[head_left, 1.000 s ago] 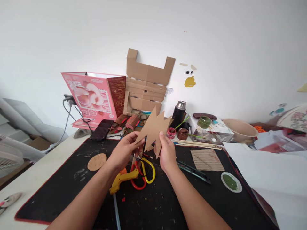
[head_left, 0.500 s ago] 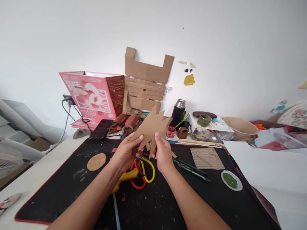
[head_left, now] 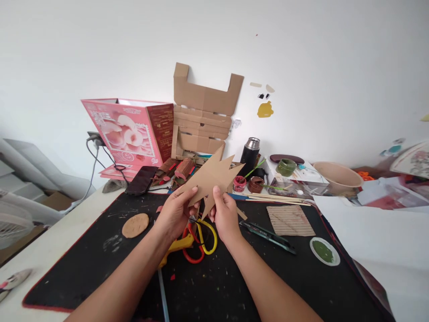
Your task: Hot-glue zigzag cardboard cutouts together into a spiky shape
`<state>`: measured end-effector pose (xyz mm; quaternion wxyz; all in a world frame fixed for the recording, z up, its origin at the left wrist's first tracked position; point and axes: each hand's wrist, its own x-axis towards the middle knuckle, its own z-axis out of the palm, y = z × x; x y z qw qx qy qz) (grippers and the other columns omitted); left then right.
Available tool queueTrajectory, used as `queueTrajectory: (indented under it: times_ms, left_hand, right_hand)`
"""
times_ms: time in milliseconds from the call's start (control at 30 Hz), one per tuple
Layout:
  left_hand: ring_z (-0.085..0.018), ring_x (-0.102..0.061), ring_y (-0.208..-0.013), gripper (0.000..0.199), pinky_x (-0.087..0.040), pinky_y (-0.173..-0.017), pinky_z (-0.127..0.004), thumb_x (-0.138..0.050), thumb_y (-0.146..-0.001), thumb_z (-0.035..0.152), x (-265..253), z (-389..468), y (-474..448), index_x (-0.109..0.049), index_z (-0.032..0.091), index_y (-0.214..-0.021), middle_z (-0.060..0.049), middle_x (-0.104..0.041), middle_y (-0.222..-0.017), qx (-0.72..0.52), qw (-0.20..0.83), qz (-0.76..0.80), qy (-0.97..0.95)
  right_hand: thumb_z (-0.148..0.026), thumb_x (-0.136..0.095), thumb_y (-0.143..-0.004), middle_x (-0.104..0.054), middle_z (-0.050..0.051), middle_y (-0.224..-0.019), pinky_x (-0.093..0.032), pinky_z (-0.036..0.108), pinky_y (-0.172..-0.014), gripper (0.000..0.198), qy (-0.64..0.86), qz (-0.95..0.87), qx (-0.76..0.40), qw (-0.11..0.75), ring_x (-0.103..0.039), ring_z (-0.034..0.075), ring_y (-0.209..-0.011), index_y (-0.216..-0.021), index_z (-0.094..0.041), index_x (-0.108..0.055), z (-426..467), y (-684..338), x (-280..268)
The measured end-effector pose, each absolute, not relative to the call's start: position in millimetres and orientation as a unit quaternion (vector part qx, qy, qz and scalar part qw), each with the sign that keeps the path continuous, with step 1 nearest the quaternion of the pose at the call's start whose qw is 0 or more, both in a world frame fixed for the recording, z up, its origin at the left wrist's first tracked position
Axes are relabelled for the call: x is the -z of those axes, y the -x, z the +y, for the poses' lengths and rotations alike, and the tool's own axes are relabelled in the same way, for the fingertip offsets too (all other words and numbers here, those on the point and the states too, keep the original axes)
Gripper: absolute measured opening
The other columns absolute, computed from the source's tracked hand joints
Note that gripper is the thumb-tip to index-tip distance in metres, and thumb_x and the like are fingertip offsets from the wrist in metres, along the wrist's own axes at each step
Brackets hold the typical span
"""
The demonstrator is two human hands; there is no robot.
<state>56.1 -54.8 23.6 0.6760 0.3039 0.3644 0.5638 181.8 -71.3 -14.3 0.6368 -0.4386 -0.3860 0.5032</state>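
Observation:
Spiky cardboard cutouts (head_left: 211, 173), which overlap each other, are held up above the black mat. My left hand (head_left: 176, 212) pinches their left side, thumb on top. My right hand (head_left: 226, 212) grips the lower right part, its thumb pressed on the front face. Just below the hands lie scissors (head_left: 208, 237) with one red and one yellow handle loop, their blades hidden. Beside them is a yellow glue gun (head_left: 179, 245), partly covered by my left forearm, with a pale glue stick (head_left: 163, 290) sticking out towards me.
On the black mat (head_left: 83, 264) are a round tan disc (head_left: 135, 225), a utility knife (head_left: 268, 237), corrugated cardboard (head_left: 291, 220) and a dish of green paint (head_left: 325, 251). Behind stand a pink box (head_left: 127, 129), a flattened carton (head_left: 204, 98), a black thermos (head_left: 250, 155) and paint jars (head_left: 255, 184).
The cardboard cutouts have turned slightly clockwise, with their points leaning further right. My right hand has shifted a little left. Both hands keep their hold.

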Motion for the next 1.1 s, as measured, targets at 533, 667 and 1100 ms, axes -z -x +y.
queueTrajectory:
  times_ms: [533,667,1100]
  left_hand:
    - [-0.009,-0.058,-0.046,0.021,-0.042,-0.036,-0.014,-0.076,-0.074,0.007,-23.3,-55.8,-57.9,-0.07,0.01,-0.093,-0.001,-0.069,-0.069,-0.554,0.723,0.356,-0.208]
    - [-0.009,-0.061,-0.047,0.02,-0.045,-0.037,-0.015,-0.076,-0.075,0.007,-24.6,-57.5,-58.4,-0.071,0.01,-0.094,-0.002,-0.071,-0.072,-0.544,0.732,0.349,-0.213]
    - [-0.011,-0.064,-0.049,0.015,-0.051,-0.042,-0.016,-0.079,-0.075,0.012,-12.7,-61.5,-66.2,-0.075,0.009,-0.09,-0.003,-0.072,-0.07,-0.601,0.687,0.34,-0.226]
  right_hand:
    - [-0.089,-0.065,-0.08,-0.046,-0.007,-0.045,-0.029,0.023,-0.035,0.067,0.465,-0.396,-0.481,0.629,-0.04,0.011,-0.037,-0.071,-0.024,-0.054,-74.1,-181.3,13.1]
    - [-0.089,-0.065,-0.081,-0.047,-0.006,-0.047,-0.032,0.023,-0.036,0.067,0.461,-0.396,-0.479,0.633,-0.041,0.011,-0.039,-0.071,-0.023,-0.055,-72.5,-183.0,14.6]
    - [-0.089,-0.063,-0.082,-0.046,-0.006,-0.045,-0.032,0.026,-0.037,0.067,0.463,-0.415,-0.462,0.633,-0.041,0.012,-0.037,-0.067,-0.025,-0.051,-75.1,-183.1,10.2]
